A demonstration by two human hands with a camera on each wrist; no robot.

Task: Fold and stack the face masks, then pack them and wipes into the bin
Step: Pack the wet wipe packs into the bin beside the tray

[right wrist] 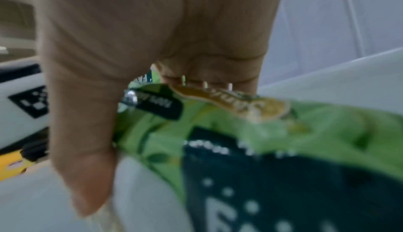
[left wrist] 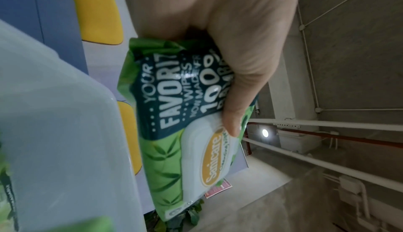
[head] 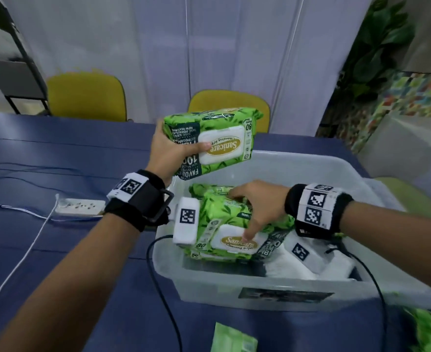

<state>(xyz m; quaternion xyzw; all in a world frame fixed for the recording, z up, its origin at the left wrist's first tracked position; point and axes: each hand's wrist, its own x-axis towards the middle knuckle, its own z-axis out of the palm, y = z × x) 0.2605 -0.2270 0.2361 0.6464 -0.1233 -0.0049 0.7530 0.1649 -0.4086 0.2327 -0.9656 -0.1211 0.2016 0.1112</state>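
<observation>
Left hand (head: pixel 170 151) grips a raised wipes pack (head: pixel 214 138) — right hand (head: pixel 257 207) clutches another pack (head: pixel 224 224), bin (head: pixel 311 168) contents half-hidden.

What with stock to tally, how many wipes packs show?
4 packs: one in the left hand, one gripped by the right hand in the bin, one beneath it, one at lower right; others may be hidden.

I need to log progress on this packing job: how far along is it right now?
Done: white stacked masks and at least one wipes pack already lie in the bin. In hand: the right hand grips a wipes pack inside the bin, while the left hand holds another pack above the bin's far left corner. Left: that pack, plus green packs at the near table edge.
</observation>
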